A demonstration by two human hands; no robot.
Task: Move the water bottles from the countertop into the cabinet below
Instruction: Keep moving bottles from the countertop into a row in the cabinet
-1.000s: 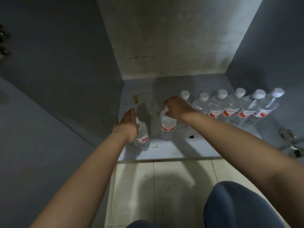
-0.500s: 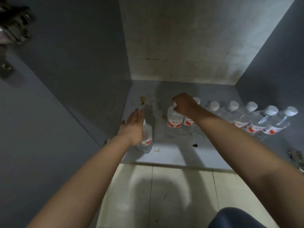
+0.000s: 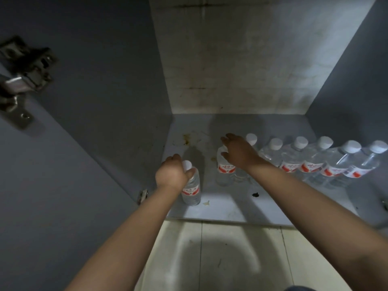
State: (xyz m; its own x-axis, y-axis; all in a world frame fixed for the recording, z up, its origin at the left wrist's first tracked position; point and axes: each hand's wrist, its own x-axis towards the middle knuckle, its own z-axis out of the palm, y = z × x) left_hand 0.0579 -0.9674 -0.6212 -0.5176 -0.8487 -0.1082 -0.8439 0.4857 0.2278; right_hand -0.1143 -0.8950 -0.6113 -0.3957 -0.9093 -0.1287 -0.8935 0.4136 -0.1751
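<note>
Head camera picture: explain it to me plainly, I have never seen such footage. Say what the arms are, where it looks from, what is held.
No machine here: a camera worn on a person's head looks down into an open grey cabinet. Both bare arms are that person's own. The left hand grips a clear plastic water bottle with white cap and red label, standing apart near the front. The right hand, fingers spread, rests over a second such bottle at the left end of a row of matching bottles along the cabinet floor. A metal door hinge shows at left.
</note>
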